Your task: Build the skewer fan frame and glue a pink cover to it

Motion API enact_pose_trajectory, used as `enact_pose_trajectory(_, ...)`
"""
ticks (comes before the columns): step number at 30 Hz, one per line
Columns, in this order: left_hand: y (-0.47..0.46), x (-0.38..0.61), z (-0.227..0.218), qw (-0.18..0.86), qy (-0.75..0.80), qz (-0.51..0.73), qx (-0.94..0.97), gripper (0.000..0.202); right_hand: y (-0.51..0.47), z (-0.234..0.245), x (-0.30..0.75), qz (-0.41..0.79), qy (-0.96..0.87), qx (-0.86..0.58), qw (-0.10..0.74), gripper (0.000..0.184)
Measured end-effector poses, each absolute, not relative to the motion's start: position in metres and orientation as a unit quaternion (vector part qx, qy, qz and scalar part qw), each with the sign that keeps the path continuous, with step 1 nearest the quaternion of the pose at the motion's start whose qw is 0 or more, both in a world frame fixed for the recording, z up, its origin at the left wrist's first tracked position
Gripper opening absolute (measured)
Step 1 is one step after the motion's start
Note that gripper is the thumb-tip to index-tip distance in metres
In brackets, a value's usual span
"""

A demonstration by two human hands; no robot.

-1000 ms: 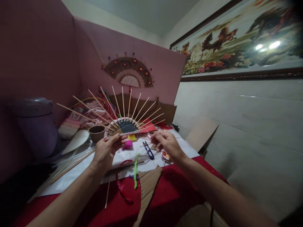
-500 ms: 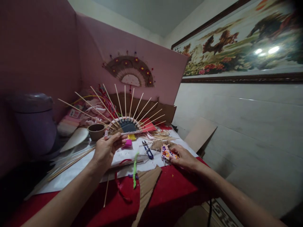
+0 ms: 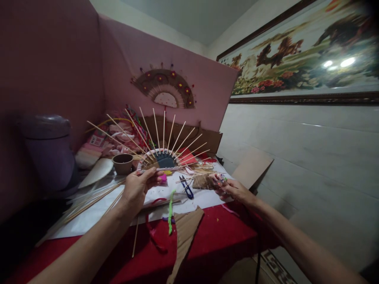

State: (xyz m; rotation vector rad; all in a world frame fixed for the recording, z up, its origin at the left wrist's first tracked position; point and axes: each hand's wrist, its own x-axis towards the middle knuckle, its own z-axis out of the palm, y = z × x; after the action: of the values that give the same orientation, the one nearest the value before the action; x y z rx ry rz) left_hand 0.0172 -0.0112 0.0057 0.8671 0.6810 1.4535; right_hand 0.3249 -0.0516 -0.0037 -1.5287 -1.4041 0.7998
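My left hand (image 3: 141, 186) grips the straight lower edge of a half-round fan frame (image 3: 162, 161). Thin wooden sticks (image 3: 164, 130) spread upward from its dark, pale-rimmed middle. On the right, my right hand (image 3: 231, 189) is closed around a small flower-patterned tool (image 3: 220, 180), which looks like a glue gun; fingers and blur hide much of it. Close by that tool lies a piece of brown coarse material (image 3: 203, 181). Blue thread snips (image 3: 186, 188) rest between the hands. A black cord (image 3: 258, 252) hangs below the right forearm.
Torn cardboard (image 3: 186, 228) and a green fuzzy strip (image 3: 170, 213) lie at the front edge over the red cloth (image 3: 222, 240). A brown pot (image 3: 122, 163) and loose sticks (image 3: 94, 203) are at left. A finished fan (image 3: 166, 85) hangs on the pink panel behind.
My right hand has lifted and turned the flower-patterned tool up from near the table. The fan frame and left hand appear slightly farther right, as the whole view has shifted a little.
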Motion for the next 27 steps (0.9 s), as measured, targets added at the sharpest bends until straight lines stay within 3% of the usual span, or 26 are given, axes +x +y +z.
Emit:
enact_pose_trajectory(3, -0.01, 0.018, 0.002, 0.607, 0.316, 0.622, 0.381, 0.014, -0.057, -0.005, 0.324, 0.36, -0.558, -0.602, 0.443, 0.027)
enact_pose_trajectory(7, -0.01, 0.019, -0.002, 0.603, 0.328, 0.603, 0.406, 0.019, -0.073, 0.007, 0.312, 0.371, -0.556, -0.524, 0.528, 0.027)
enact_pose_trajectory(11, -0.012, 0.022, -0.004, 0.588, 0.335, 0.592, 0.437, 0.022, -0.089, 0.027, 0.286, 0.454, -0.55, -0.441, 0.545, 0.026)
enact_pose_trajectory(16, -0.018, 0.027, -0.005, 0.556, 0.337, 0.572, 0.5, 0.027, -0.101, 0.046, 0.25, 0.491, -0.55, -0.444, 0.51, 0.021)
enact_pose_trajectory(22, -0.028, 0.031, 0.0, 0.528, 0.355, 0.548, 0.543, 0.026, -0.098, 0.053, 0.212, 0.536, -0.607, -0.421, 0.409, 0.035)
enact_pose_trajectory(27, -0.032, 0.033, 0.003, 0.547, 0.348, 0.541, 0.536, 0.025, -0.091, 0.053, 0.192, 0.51, -0.641, -0.415, 0.395, 0.036)
